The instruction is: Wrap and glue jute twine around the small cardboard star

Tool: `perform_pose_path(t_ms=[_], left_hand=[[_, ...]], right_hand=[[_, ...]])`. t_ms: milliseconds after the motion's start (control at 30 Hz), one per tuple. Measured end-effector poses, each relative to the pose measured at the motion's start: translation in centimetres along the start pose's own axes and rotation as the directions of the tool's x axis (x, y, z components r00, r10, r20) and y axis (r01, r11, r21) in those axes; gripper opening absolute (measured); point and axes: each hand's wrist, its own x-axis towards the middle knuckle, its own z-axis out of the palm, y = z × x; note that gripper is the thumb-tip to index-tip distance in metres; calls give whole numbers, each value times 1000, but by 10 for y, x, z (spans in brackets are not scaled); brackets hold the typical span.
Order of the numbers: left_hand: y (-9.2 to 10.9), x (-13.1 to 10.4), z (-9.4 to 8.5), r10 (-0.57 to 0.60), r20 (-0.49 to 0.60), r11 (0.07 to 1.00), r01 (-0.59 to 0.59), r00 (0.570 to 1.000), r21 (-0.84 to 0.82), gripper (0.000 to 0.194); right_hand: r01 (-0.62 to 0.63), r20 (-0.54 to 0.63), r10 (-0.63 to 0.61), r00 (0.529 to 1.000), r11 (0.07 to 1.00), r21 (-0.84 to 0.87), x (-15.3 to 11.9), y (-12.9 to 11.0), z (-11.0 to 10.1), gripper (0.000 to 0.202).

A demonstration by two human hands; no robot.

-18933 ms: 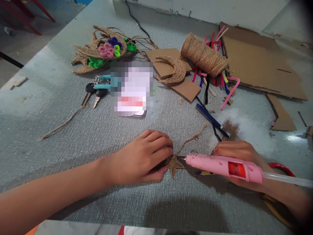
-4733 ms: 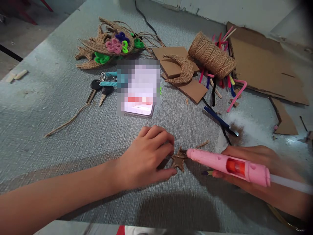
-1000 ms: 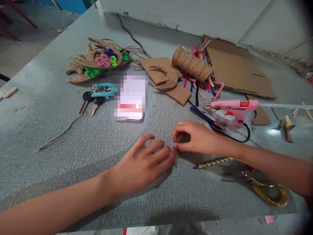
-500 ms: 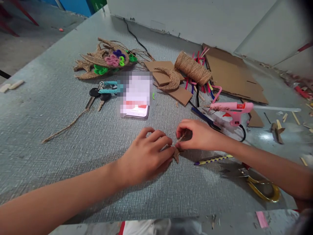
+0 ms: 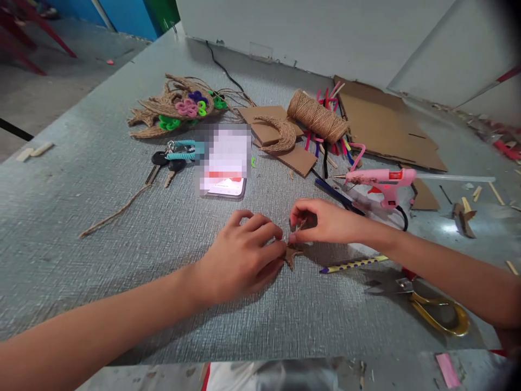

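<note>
On the grey worktop (image 5: 325,320), a small star (image 5: 290,257) is being touched by the left hand (image 5: 246,254), whose grip cannot be told, while twine (image 5: 301,226) above it is being pinched by the right hand (image 5: 325,221)

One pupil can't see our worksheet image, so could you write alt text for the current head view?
A person's left hand touches a small brown star on a grey table while the right hand pinches twine at it. At the right are a pink glue gun, pencil and scissors; farther back, keys, a phone and a twine spool.
</note>
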Motion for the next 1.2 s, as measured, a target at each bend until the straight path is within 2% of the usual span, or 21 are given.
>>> perform_pose_path(t_ms=[233, 367, 467, 667, 767, 833, 933, 1033, 1133, 1200], left_hand=[[0, 1, 0, -14, 23, 1000, 14, 1000, -16, 14], [1, 1, 1, -34, 44, 998, 36, 998, -49, 12], [1, 0, 1, -28, 56, 998, 31, 998, -57, 14], [1, 0, 1, -35, 65, 997, 39, 997, -60, 16], [1, 1, 1, -35, 69, 997, 40, 997, -66, 16], [1, 1, 1, -34, 71, 997, 39, 997, -65, 15], [1, 1, 3, -38, 62, 997, 42, 997, -62, 13], [1, 2, 2, -57, 26, 993, 60, 998, -99, 17], [1, 2, -2, -122, -86, 958, 95, 989, -269, 27], [0, 3, -6, -193, -121, 898, 126, 974, -421, 30]], right_hand=[[31, -86, -47, 995, 985, -171, -2, -4, 5, 26], [35, 13, -36, 999, 998, 43, -1, -4, -1, 20], [27, 13, -29, 1000, 993, 119, -2, -2, -2, 24], [25, -70, -30, 997, 997, -73, -2, -2, 3, 35], [47, -124, -75, 989, 977, -208, -1, -2, 6, 35], [78, -130, -110, 985, 969, -235, -1, -1, 7, 35], [108, -152, -118, 981, 991, -76, -4, 2, 7, 31], [175, -286, -126, 950, 973, 153, -10, 1, 1, 30], [235, -437, -173, 883, 968, 92, -16, -3, -6, 27], [243, -464, -199, 863, 969, 36, -19, -5, -8, 25]])
